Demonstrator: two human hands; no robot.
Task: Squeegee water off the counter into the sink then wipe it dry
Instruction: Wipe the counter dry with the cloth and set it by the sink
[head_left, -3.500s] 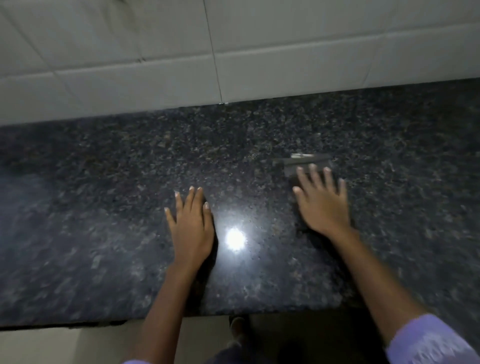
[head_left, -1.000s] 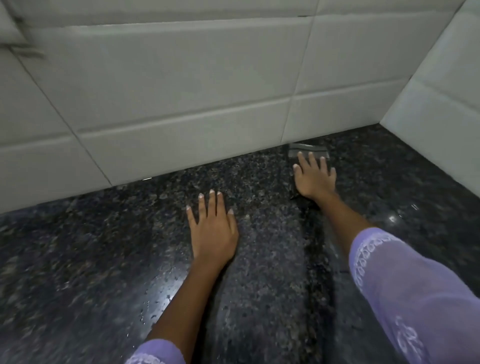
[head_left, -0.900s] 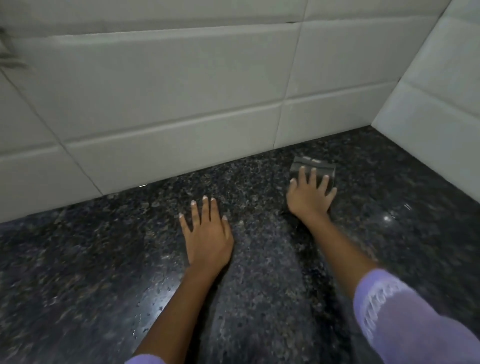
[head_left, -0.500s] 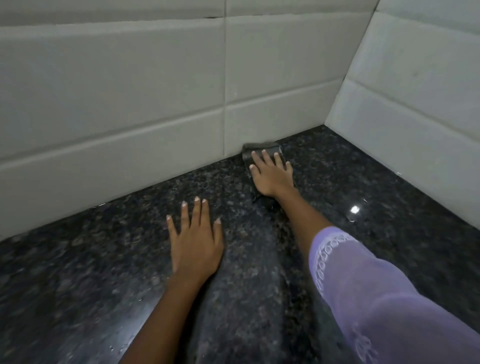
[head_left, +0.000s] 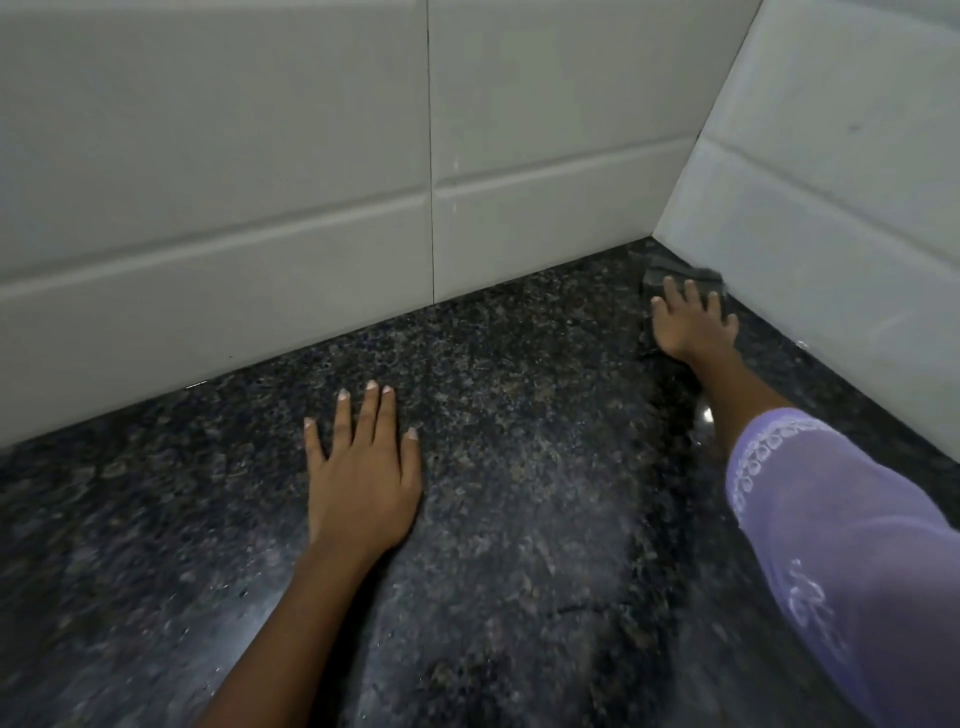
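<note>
R hand (head_left: 693, 325) presses flat, fingers straight, on dark grey folded cloth (head_left: 675, 273) in tiled corner of black speckled granite counter (head_left: 519, 467). L hand (head_left: 363, 478) flat, released. Cloth soft, light; press w/ palm on top.

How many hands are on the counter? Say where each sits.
2. The left hand lies flat mid-counter; the right hand presses a dark cloth into the tiled corner.

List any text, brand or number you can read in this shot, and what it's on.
None readable: no words, labels, brands or numbers show.
Dark cloth under the right hand: no legible tag, blurred.
White wall tiles: blank.
Granite counter: speckle only.
Purple sleeve: white embroidery, a pattern, not letters.
</note>
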